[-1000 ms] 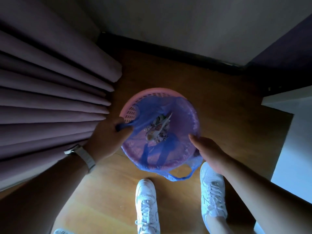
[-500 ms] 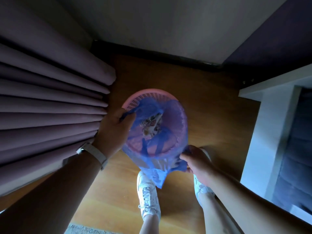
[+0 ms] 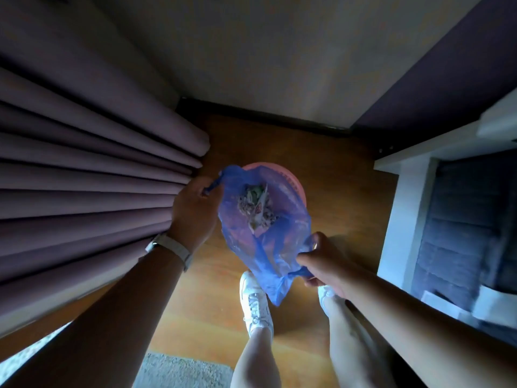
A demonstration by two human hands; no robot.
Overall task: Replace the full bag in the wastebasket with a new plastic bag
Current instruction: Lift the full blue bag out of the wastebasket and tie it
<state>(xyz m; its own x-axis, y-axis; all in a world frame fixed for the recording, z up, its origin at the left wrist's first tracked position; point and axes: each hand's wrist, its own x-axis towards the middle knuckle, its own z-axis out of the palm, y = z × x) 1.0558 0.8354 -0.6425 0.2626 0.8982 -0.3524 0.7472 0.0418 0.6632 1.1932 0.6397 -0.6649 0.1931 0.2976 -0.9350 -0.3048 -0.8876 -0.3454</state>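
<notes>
Blue bag (image 3: 268,236) over pink wastebasket (image 3: 291,180) | left hand (image 3: 193,211) grips handle, 9 o'clock | right hand (image 3: 321,261) grips handle, 4 o'clock

Single head cam, wide-angle, looks steeply down from standing height at floor (image 3: 330,175), close over arms; no 2nd view.

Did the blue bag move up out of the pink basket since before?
Yes. The blue bag has risen toward the camera and now hides most of the pink wastebasket, whose rim it lined before. The left hand and right hand hold its handles.
</notes>
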